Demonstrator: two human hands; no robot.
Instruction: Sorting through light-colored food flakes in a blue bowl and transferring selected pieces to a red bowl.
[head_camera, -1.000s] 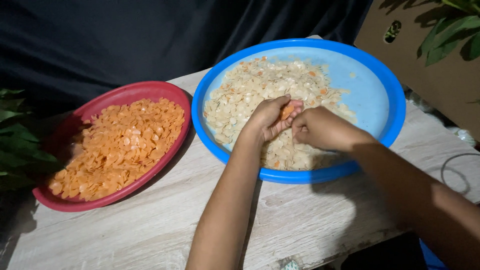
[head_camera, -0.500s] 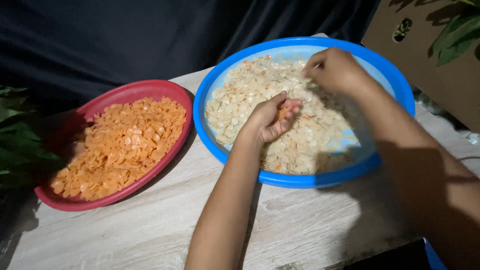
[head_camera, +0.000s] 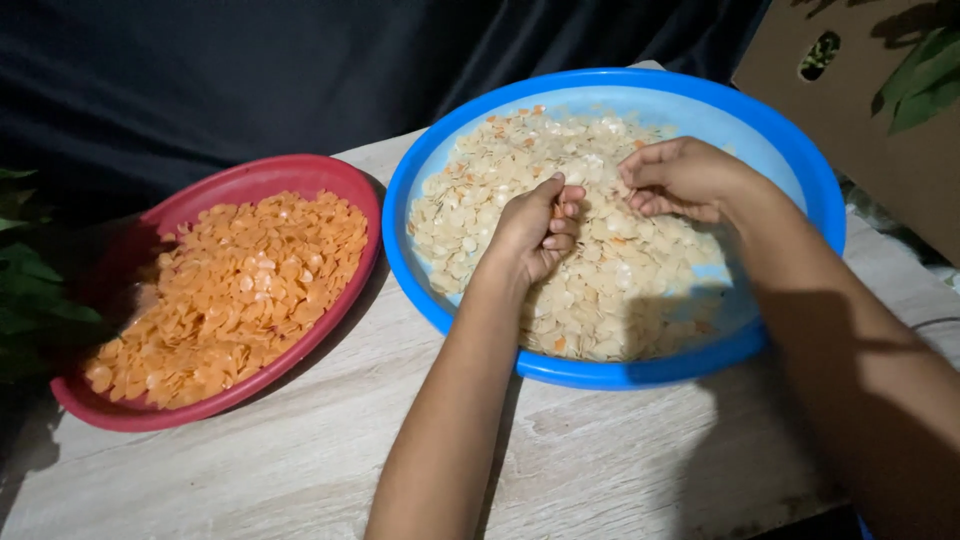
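Left hand (head_camera: 530, 232): fingers curled inward, loosely closed over a few pale chips, with a speck of orange showing at the fingertips; I cannot tell exactly what the pinch holds. The hand rests on the heap.

Right hand (head_camera: 680, 178): just beside the left, fingers bent and pressed together, tips down in the chips; whether they grip anything I cannot tell.

Pale chips (head_camera: 600, 290): under and around both hands, a broad heap of cream flakes. Scattered orange flecks (head_camera: 560, 343) lie among them, one near my left wrist, more at the far edge beyond my fingers.

Blue basin (head_camera: 790, 150): holds the pale heap; bare floor shows to the right of my right hand.

Red dish (head_camera: 250, 180): well to the left of my left hand, apart from the basin, heaped with orange chips (head_camera: 230, 290).

Progress, as I judge it: the orange pile is already large and few orange flecks remain in the basin, so the sorting looks far along, not finished.

Tabletop (head_camera: 300, 470): pale wood, carries both vessels.
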